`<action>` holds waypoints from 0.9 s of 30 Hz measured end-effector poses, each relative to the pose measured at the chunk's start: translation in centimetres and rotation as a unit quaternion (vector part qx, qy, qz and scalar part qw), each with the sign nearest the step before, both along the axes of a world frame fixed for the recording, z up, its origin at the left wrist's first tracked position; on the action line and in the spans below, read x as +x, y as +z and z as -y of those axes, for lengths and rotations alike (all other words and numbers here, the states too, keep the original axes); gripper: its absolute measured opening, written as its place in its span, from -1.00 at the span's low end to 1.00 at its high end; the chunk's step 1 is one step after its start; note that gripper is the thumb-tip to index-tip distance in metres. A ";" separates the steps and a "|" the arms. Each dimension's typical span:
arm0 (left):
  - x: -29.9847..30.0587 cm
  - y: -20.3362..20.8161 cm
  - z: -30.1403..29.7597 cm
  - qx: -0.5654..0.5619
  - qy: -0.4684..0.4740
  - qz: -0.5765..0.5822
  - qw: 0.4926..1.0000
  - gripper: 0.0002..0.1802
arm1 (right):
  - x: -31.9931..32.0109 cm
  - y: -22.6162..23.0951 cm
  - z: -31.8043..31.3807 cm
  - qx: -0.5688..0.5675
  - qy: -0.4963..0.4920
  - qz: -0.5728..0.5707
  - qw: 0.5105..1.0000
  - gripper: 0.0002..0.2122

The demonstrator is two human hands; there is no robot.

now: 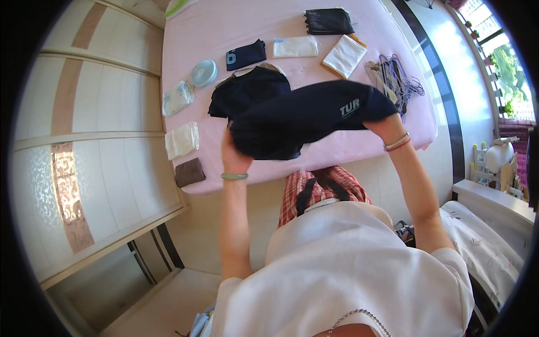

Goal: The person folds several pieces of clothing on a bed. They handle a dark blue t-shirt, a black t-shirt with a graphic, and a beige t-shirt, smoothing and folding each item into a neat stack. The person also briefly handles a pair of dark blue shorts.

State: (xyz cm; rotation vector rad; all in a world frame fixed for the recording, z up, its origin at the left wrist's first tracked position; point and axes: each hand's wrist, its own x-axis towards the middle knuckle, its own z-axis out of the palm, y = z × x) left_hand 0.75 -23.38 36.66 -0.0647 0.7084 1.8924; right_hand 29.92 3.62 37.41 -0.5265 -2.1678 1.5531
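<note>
From where I stand, the dark garment (pixel 314 115) is in the air over the near edge of the bed (pixel 342 150), stretched sideways between the person's two hands. The left hand (pixel 236 154) is closed on one end, the right hand (pixel 384 129) on the other. Most of the fingers are tucked behind cloth, so I can't tell how tightly they pinch. The cloth looks bunched and a little blurred, with pale print toward its right end.

To do this well, I'd take matching edges in each hand, draw them gently apart until the creases flatten, and keep both ends level so neither sags. The black cloth heap (pixel 247 92) lies just beyond, toward the left edge; I can't see whether the two touch, so a slight lift should avoid dragging it. I'd also keep the right end away from the tangled hangers (pixel 400 84) by the right edge, which could snag it.
</note>
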 end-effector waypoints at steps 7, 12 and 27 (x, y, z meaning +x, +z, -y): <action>-2.8 5.3 2.9 -0.037 0.067 -0.034 0.997 -0.48 | 7.1 -6.6 0.4 -0.651 -0.035 0.038 0.757 -0.69; 0.5 7.7 0.3 -0.116 0.026 -0.116 0.986 -0.52 | 7.0 -14.6 0.5 -0.369 -0.285 0.169 0.868 -0.78; 18.4 11.9 -4.7 -0.030 -0.150 -0.634 0.758 -0.64 | -5.6 -6.0 12.3 -0.317 0.076 0.044 0.944 -0.80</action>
